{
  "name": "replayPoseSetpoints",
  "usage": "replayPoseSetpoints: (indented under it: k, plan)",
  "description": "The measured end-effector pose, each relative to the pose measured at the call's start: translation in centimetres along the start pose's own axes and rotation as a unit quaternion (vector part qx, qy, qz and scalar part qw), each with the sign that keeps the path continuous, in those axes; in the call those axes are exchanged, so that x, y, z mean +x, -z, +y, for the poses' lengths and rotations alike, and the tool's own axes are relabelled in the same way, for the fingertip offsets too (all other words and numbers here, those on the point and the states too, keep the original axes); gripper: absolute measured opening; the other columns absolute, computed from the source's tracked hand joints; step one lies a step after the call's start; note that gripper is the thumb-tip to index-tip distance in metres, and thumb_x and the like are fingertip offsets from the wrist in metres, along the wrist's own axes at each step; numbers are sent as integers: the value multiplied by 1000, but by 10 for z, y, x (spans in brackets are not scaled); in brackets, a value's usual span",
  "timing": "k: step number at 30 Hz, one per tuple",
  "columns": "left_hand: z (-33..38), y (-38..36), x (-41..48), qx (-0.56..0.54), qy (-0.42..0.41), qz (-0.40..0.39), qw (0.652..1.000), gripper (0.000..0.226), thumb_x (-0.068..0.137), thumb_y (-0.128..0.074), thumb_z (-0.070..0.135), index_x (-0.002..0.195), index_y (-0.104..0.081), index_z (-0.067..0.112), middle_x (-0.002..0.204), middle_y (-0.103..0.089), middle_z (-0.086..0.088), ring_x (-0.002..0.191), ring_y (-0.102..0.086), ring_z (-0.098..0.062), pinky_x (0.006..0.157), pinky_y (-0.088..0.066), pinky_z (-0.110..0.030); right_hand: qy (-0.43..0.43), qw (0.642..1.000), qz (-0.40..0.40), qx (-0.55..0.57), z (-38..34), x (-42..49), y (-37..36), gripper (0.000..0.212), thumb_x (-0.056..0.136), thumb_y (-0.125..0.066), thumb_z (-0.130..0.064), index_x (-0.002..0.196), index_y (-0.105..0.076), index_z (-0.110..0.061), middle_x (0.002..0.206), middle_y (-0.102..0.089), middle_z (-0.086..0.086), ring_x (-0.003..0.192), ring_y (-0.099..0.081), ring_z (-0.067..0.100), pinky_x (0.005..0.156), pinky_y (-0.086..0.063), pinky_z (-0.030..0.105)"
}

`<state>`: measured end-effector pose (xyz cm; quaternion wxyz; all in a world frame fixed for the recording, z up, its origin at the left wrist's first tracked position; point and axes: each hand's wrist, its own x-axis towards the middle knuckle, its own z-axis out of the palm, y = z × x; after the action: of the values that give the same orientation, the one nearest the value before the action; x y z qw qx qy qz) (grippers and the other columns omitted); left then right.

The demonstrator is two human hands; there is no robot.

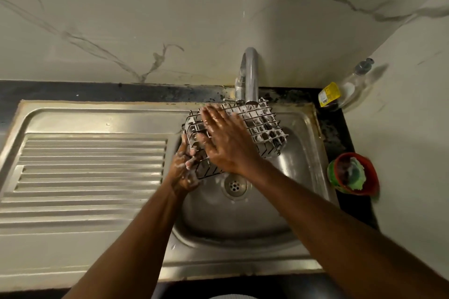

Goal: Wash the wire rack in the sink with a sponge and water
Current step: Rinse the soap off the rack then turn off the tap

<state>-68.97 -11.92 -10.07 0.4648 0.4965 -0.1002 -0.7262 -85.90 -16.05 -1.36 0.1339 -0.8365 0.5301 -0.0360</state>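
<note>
A soapy wire rack (263, 126) is held tilted over the steel sink basin (298, 167), right under the chrome tap (250, 75). A thin stream of water runs from the spout onto the rack's far side. My left hand (184, 167), covered in suds, grips the rack's lower left corner. My right hand (226, 138) lies flat on top of the rack with its fingers straight and spread. A green sponge (356, 172) sits in a red bowl (370, 177) on the counter to the right of the sink.
A ribbed steel drainboard (92, 167) stretches to the left of the basin. The drain (234, 185) is below the rack. A clear bottle with a yellow label (345, 90) stands in the back right corner by the marble wall.
</note>
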Motion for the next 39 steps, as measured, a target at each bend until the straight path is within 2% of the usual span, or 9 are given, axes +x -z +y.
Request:
replayPoseSetpoints:
  k: [4,7,14,17,19,21,29,36,39]
  plan:
    - [6,11,-1,-80,56,-55,994,72,112,-23,57,74,-72,22,55,-61,8,37,-59,-3,38,-39,-14,-233,972,1,32,82,-10,2,72,105,-10,-64,165,-2,-25,172,-11,11,157,-17,33,125,-18,56]
    - [8,5,-2,-107,79,-67,989,63,110,-33,58,80,-72,18,58,-63,1,35,-57,-6,28,-37,-17,-373,925,8,66,69,-9,1,81,103,-11,-66,165,-4,-14,167,-19,25,152,-23,41,123,-22,56]
    - [-7,-15,-19,36,62,-21,997,36,109,-45,54,99,-75,36,84,-78,14,69,-74,-2,60,-63,-25,-112,992,18,53,-28,-14,-4,82,99,-2,-64,165,-5,-15,173,-2,10,160,1,27,128,-5,52]
    - [-6,11,0,-42,29,-27,998,22,103,-65,46,124,-69,41,81,-72,7,50,-64,-5,41,-54,-22,-189,981,34,20,40,-9,-8,85,98,-2,-71,164,-11,-19,172,-12,9,157,-16,30,124,-21,53]
    - [-3,21,6,-89,50,-45,994,54,96,-76,44,143,-54,32,77,-65,2,41,-55,-5,32,-46,-21,-337,939,-7,66,82,-11,-9,87,99,-1,-71,165,-4,-15,172,-7,14,157,-13,35,125,-19,54]
    - [2,8,-2,-90,36,-46,994,31,101,-69,40,128,-61,25,74,-59,0,38,-52,-5,29,-42,-17,-431,894,-12,123,82,-12,-15,87,101,-6,-68,164,-2,-8,171,-5,22,157,-11,39,126,-13,53]
    - [7,-31,-14,-25,60,15,998,41,106,-47,46,128,-68,18,76,-71,-4,40,-59,-6,35,-46,-17,-188,975,59,105,-22,-9,-23,80,103,-8,-64,165,-2,-13,172,2,11,159,4,28,129,0,47]
    - [18,-14,-19,-21,21,-3,1000,41,113,-33,12,145,-54,27,80,-55,-4,37,-50,-6,28,-33,-12,-438,881,17,176,79,8,-34,75,106,-10,-60,165,-14,-14,172,-12,14,158,-14,32,126,-14,54]
    - [18,-26,-15,26,31,1,999,39,114,-36,18,145,-58,26,86,-56,-4,40,-51,-4,30,-35,-13,-357,923,54,133,31,14,-30,79,104,-5,-60,164,-13,-9,171,-10,18,157,-11,36,128,-9,53]
